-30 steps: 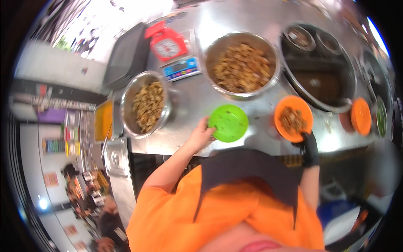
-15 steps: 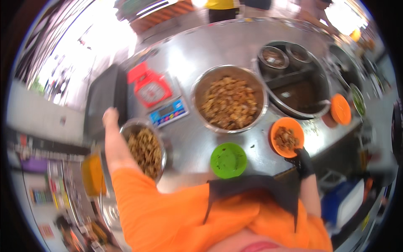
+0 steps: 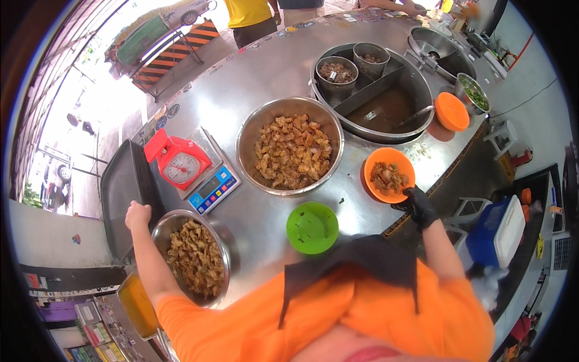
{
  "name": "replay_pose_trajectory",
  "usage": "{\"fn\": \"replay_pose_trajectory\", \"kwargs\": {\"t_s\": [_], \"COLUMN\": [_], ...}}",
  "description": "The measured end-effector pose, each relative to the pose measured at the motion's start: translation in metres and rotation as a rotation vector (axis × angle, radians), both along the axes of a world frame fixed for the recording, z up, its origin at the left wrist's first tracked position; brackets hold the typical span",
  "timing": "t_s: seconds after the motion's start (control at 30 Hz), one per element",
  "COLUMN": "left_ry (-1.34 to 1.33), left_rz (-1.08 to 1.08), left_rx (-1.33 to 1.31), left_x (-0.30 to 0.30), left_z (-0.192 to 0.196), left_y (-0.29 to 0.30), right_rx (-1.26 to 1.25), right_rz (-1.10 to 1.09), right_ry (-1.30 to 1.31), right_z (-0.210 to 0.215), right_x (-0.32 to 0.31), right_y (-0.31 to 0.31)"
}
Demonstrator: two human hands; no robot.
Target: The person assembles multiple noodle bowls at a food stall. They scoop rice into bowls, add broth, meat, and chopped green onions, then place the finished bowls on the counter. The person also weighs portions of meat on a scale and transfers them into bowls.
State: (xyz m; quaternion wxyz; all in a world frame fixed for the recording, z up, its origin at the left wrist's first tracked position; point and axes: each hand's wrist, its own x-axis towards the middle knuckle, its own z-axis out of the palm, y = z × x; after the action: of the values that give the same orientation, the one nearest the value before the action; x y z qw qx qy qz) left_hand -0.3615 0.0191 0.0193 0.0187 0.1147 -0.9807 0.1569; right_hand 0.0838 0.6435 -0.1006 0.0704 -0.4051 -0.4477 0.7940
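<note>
My left hand (image 3: 139, 215), bare, is over the near part of a black tray (image 3: 123, 175) at the left. Its fingers are curled, and what they hold, if anything, is hidden. Just below that arm stands a steel bowl (image 3: 225, 256) of browned meat pieces (image 3: 194, 256). My right hand (image 3: 418, 207), in a black glove, grips the near right rim of an orange bowl (image 3: 369, 171). Some cooked meat pieces (image 3: 387, 177) lie in it. Left of this bowl a green bowl (image 3: 312, 228) holds only dark scraps.
A larger steel bowl (image 3: 242, 145) of meat chunks stands mid-table, beside a red dial scale (image 3: 182, 166) and a digital scale (image 3: 212, 188). Behind it is a divided pot (image 3: 422, 78) with broth and two meat-filled cups. An orange bowl (image 3: 452, 111) and greens (image 3: 475, 95) lie far right.
The whole view has turned, so the tray and left bowl sit lower in the picture. Both hands keep their places beside the tray and on the orange bowl.
</note>
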Motion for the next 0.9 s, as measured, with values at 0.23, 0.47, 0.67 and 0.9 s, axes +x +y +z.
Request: {"fn": "replay_pose_trajectory", "kwargs": {"t_s": [0.23,0.47,0.67,0.9], "left_ry": [0.319,0.663,0.633,0.471], "left_rz": [-0.135,-0.237,-0.575,-0.766], "left_rx": [-0.062,0.032,0.132,0.209], "left_x": [-0.011,-0.016,-0.004,-0.056], "left_z": [0.043,0.267,0.293,0.166], "left_y": [0.002,-0.005,0.196,0.362], "right_rx": [0.088,0.103,0.226,0.119], "right_rz": [0.053,0.219,0.481,0.65], "right_ry": [0.019,0.031,-0.031,0.069], "right_z": [0.022,0.047,0.094,0.111], "right_x": [0.011,0.016,-0.03,-0.063], "right_y": [0.008,0.084,0.146,0.213]}}
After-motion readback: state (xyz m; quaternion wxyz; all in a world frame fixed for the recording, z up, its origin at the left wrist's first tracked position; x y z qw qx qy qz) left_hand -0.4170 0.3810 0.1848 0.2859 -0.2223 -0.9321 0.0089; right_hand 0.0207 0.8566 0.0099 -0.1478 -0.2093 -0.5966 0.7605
